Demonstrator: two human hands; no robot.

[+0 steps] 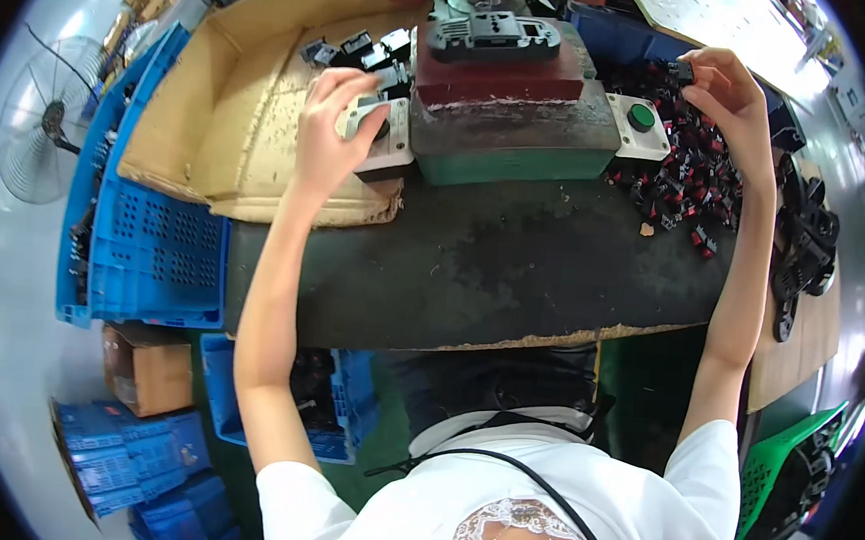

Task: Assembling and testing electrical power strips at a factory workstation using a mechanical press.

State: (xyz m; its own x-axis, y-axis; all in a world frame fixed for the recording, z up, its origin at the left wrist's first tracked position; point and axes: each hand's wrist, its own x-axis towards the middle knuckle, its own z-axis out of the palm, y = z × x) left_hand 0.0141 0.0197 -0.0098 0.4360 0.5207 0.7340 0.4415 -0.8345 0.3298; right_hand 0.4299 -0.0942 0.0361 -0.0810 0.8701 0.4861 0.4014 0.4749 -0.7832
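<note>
My left hand (332,133) hovers over a white button box (394,145), thumb and fingers apart with nothing seen between them; its fingertips are slightly blurred. At the far right, my right hand (733,98) pinches a small black part (681,73) above a pile of small black-and-red parts (699,163). Between the hands stands a press fixture with a dark red block (500,86) on a green base (520,163). A grey-and-black plastic housing (494,38) lies on top of the block. A second white box with a green button (642,118) sits right of the base.
An open cardboard box (187,117) with black and grey pieces lies on the left of the dark worktable (513,266). Blue crates (158,251) stand beside it, and another blue crate (350,415) is below. Black moulded parts (806,236) and a green basket (765,464) are at right.
</note>
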